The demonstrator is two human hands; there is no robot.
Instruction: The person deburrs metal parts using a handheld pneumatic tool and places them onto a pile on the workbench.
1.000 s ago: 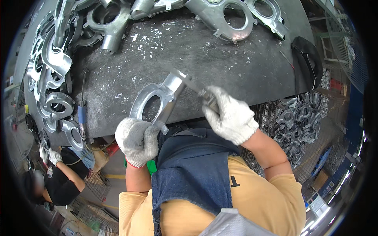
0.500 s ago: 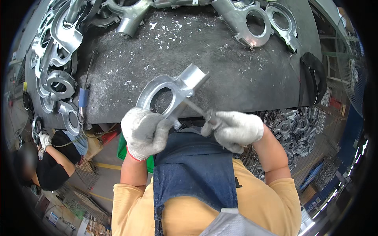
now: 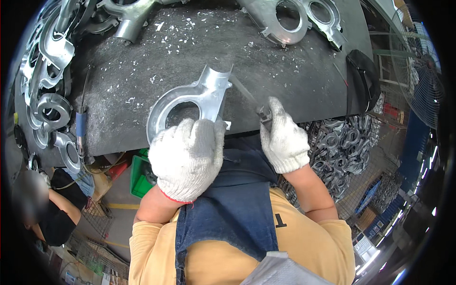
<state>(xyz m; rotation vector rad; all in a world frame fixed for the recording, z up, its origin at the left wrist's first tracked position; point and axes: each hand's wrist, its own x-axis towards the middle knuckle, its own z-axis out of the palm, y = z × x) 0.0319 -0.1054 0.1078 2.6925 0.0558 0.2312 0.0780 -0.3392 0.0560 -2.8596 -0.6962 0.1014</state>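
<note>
My left hand (image 3: 187,159), in a white knit glove, is closed on the near side of a silver metal casting (image 3: 164,107). This casting has a round ring and a short half-round spout pointing away from me. In my gloved right hand (image 3: 284,137) is a hand file (image 3: 246,90), its flat grey blade slanting up and left. The blade is blurred, and its far end meets the right edge of the spout. My fingers cover most of the file's handle.
Similar castings (image 3: 53,111) are heaped along the table's left side, and more (image 3: 280,21) lie at the far edge. A blue-handled tool (image 3: 81,124) rests beside the left heap. Metal chips dot the dark table (image 3: 304,80). Below right stands a wire bin of castings (image 3: 339,152); at left, another person (image 3: 59,204).
The casting has turned so its spout points more directly away. My left hand now shows its back. The file has swung from the casting's underside up to the spout's right edge.
</note>
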